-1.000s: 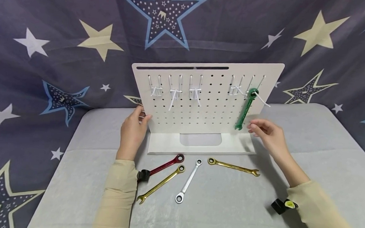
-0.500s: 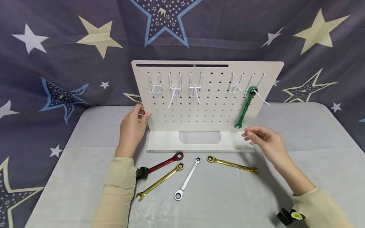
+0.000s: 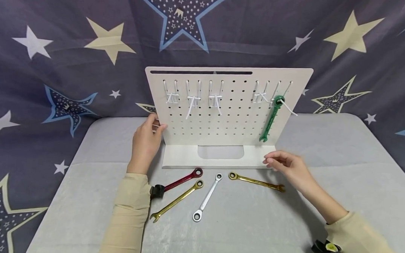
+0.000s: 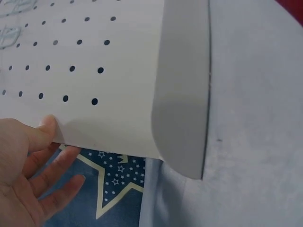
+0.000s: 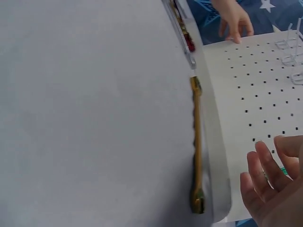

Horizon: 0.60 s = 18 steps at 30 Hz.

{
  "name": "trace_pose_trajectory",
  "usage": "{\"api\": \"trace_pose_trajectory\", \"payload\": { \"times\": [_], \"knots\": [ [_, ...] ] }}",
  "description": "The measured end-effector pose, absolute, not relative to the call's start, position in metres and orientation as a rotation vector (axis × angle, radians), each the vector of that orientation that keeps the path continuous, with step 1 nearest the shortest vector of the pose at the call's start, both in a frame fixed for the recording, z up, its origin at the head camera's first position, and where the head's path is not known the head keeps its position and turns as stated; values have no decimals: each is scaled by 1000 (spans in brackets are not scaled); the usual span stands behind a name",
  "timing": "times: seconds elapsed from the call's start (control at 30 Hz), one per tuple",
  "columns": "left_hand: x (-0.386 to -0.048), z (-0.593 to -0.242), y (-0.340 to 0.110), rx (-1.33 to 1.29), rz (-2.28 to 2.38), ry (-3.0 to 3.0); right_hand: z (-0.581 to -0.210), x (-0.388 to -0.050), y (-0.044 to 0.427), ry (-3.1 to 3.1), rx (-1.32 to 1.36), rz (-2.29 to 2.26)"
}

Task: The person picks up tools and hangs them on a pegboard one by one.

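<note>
My left hand holds the left edge of a white pegboard, thumb on its front face; the left wrist view shows this thumb and the other fingers at the edge. Loosely bent and holding nothing, my right hand hovers near the right end of the pegboard's base. A green ratcheting wrench hangs by its ring end on the rightmost white hook. On the table lie a dark red wrench, a silver wrench and two gold wrenches, one left and one right.
Several other white hooks, such as this one, bear no wrench. The pegboard stands on a grey cloth-covered table. Behind it hangs a dark curtain printed with stars. Each sleeve carries a black wrist camera.
My right hand has moved down and left, from beside the green wrench's lower end to the base's right end. The left hand keeps its hold on the pegboard.
</note>
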<state>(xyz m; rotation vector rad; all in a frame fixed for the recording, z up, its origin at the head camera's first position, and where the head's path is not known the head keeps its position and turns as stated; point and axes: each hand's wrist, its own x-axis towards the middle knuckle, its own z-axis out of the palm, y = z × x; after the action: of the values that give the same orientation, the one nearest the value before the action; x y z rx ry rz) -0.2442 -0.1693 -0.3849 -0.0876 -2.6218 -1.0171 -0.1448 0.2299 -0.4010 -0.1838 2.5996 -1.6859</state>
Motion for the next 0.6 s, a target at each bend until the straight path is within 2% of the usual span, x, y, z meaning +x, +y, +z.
{"api": "trace_pose_trajectory", "payload": {
  "times": [0.3, 0.6],
  "knots": [
    [-242, -384, -169, -103, -1032, -2626, -410, -144, 232, 2574, -189, -1527],
    [-242, -384, -170, -110, -1016, -2642, -413, -145, 231, 2580, -345, -1334]
  ]
}}
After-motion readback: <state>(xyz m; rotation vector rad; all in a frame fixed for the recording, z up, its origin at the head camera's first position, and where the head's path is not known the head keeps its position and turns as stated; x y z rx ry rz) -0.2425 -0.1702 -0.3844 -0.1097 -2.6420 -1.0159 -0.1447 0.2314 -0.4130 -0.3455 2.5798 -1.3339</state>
